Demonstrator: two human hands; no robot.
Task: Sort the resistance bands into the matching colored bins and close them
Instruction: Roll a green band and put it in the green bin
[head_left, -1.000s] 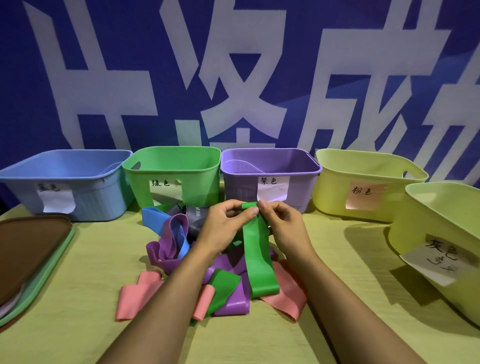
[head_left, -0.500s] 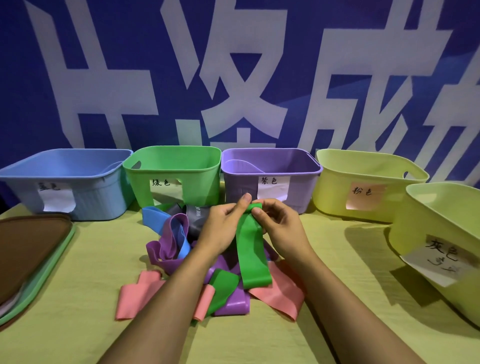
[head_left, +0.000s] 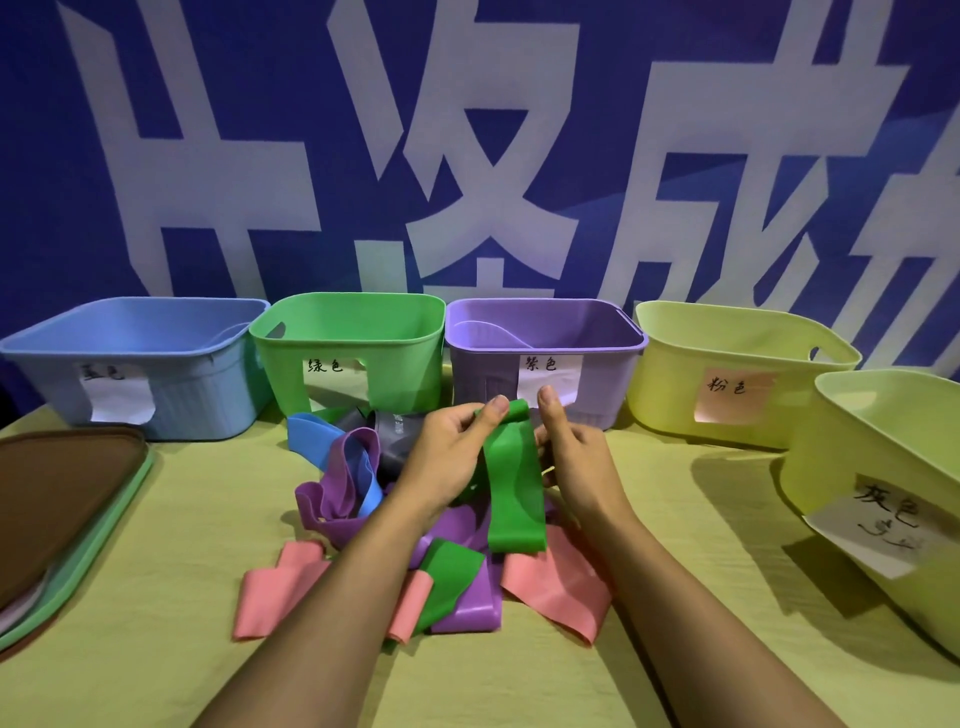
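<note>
A green resistance band (head_left: 511, 483) hangs as a loop between my hands above a pile of bands. My left hand (head_left: 452, 452) pinches its upper left edge and my right hand (head_left: 569, 457) holds its upper right edge. Beneath lie pink bands (head_left: 558, 579), a purple band (head_left: 332, 499), a blue band (head_left: 311, 434), a dark grey band (head_left: 392, 434) and another green band (head_left: 444, 571). Behind stand the blue bin (head_left: 130, 364), green bin (head_left: 348, 343), purple bin (head_left: 545, 332), the pink-labelled yellow bin (head_left: 727, 374) and the grey-labelled yellow bin (head_left: 883, 467), all without lids.
Stacked lids, a brown one (head_left: 57, 493) above a green one (head_left: 98, 540), lie at the table's left edge. A blue banner with large white characters (head_left: 467, 156) hangs right behind the bins. The table is covered by a yellow-green cloth (head_left: 130, 649).
My hands have shifted their pinch along the green band's top and lifted it a little; its lower end has risen off the pink band. The pile and bins have not moved.
</note>
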